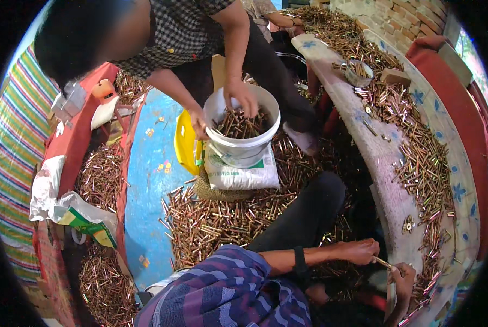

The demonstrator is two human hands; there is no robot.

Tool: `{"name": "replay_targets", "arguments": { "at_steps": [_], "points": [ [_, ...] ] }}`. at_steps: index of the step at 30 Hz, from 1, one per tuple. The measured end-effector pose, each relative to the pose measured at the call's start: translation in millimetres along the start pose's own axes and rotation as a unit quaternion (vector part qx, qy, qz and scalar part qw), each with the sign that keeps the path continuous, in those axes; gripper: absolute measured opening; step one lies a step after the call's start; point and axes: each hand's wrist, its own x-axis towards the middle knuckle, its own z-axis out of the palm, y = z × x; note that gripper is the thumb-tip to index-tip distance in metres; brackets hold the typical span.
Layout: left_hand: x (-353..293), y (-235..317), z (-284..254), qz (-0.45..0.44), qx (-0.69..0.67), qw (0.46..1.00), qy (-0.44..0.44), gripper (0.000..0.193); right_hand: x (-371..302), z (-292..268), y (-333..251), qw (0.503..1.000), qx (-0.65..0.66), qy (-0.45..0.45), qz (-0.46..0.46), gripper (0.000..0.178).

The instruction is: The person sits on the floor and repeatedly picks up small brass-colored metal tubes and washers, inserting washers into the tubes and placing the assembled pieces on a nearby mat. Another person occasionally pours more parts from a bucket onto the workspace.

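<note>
At the lower right, my left hand (358, 251) is closed, its fingertips pinching one end of a slim, brass-coloured metal bolt (383, 262). Around the bolt's other end my right hand (402, 277) is closed too. A black band (300, 258) circles my left wrist. Both hands are beside the near edge of a long, curved, cloth-covered table (358, 117), where a long heap of similar bolts (418, 158) lies. A few small metal plates (408, 224) rest on the cloth close to my right hand.
Across from me a co-worker's hand (241, 98) reaches into a white bucket (244, 143) of bolts; the other holds its rim. The bucket stands on a white sack (244, 177) beside a yellow basin (185, 143). A large bolt pile (216, 220) covers the floor by a blue sheet (151, 218).
</note>
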Motion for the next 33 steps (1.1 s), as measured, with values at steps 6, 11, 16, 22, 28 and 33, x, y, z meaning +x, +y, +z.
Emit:
{"name": "replay_targets", "arguments": {
  "at_steps": [6,11,16,22,28,33],
  "points": [
    [-2,-2,1,-0.045,-0.046,0.998,-0.018,0.027,3,-4,-5,0.997,-0.052,-0.054,-0.023,0.016],
    [-8,14,-10,-0.029,-0.058,0.996,0.056,0.021,3,2,-12,0.993,-0.095,-0.054,-0.047,0.018],
    [-6,19,-22,-0.073,-0.109,0.991,-0.016,0.024,-2,-1,-46,0.986,-0.124,-0.109,-0.022,0.027],
    [-12,26,-27,-0.086,-0.033,0.995,-0.024,0.028,-10,4,-62,0.994,-0.056,-0.080,0.051,0.027],
    [-7,25,-29,-0.103,-0.066,0.990,-0.066,0.029,-12,3,-57,0.993,-0.018,-0.096,0.072,0.029],
    [-8,34,-36,-0.112,-0.077,0.989,-0.059,0.029,-13,4,-53,0.993,-0.001,-0.096,0.069,0.030]
  ]
}}
